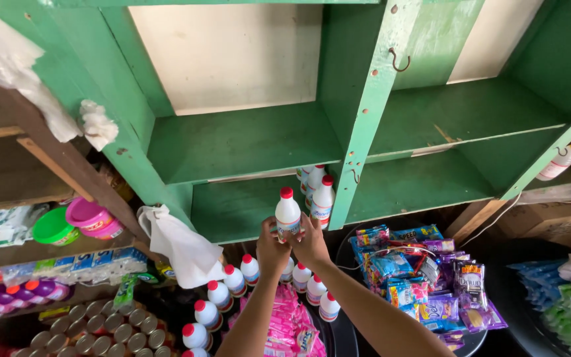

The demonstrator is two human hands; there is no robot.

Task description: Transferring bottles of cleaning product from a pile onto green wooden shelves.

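left hand (271, 248), right hand (310, 242): both gripping white bottle (287, 215) | behind: shelved bottles (316, 192) | right: green post (365, 112)

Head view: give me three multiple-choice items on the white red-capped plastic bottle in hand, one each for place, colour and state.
1. Where are the bottles already shelved?
A. top shelf
B. lower green shelf
C. floor

2. What colour is the held bottle's cap?
A. red
B. blue
C. green

3. How is the white red-capped plastic bottle held?
A. lying flat
B. upside down
C. upright in both hands

B: three bottles stand in the lower compartment of the green wooden shelf.
A: the cap is red.
C: left hand and right hand clasp it, cap up.
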